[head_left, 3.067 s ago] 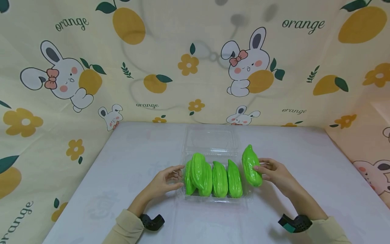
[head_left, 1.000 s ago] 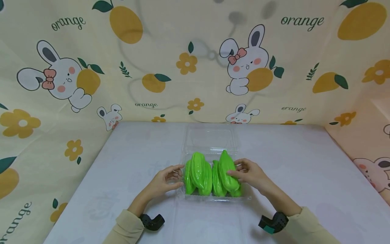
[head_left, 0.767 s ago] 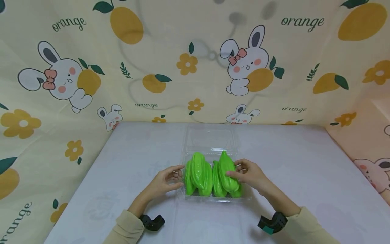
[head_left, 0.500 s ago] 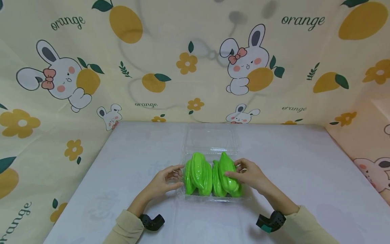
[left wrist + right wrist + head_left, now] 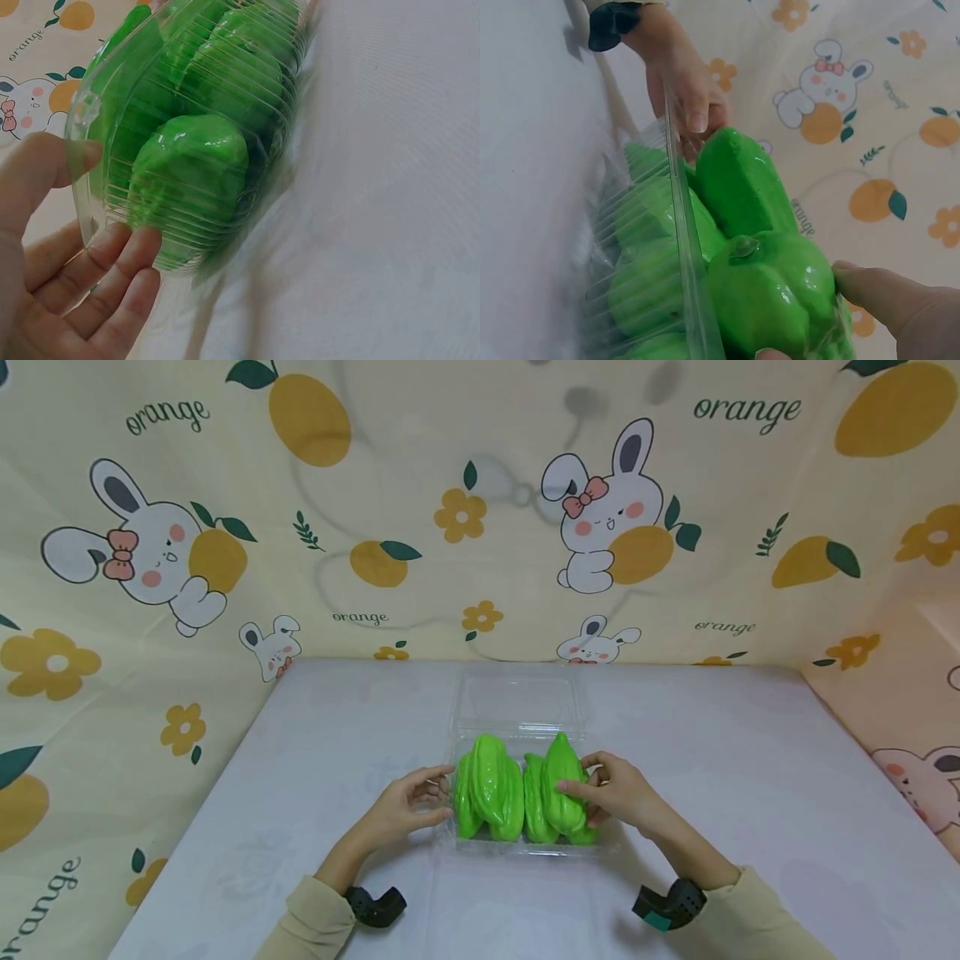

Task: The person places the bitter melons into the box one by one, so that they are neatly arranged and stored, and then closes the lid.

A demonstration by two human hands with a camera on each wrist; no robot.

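Observation:
In the head view a clear plastic box (image 5: 540,850) lies open, its front half filled with several glossy green ridged model vegetables, pointed at the far end. The left hand (image 5: 412,802) is at the box's left end. In the left wrist view its thumb and curled fingers (image 5: 139,251) hold the rim and wall there. The right hand (image 5: 618,789) grips the upper right vegetable (image 5: 564,793), thumb on top and fingers along its right side. That piece lies over the ones below. Another vegetable (image 5: 489,781) tops the left group, with lower pieces partly hidden beneath both.
Behind the filled half, the box's transparent lid (image 5: 517,700) lies folded back on the white tabletop (image 5: 360,718). A printed cloth (image 5: 420,460) with rabbits and oranges rises behind and on both sides. Each wrist wears a black device (image 5: 375,907).
Earlier, the right hand held the vegetable right of the box; it has brought it left onto the others, then shifted it slightly right. The left hand has stayed in place.

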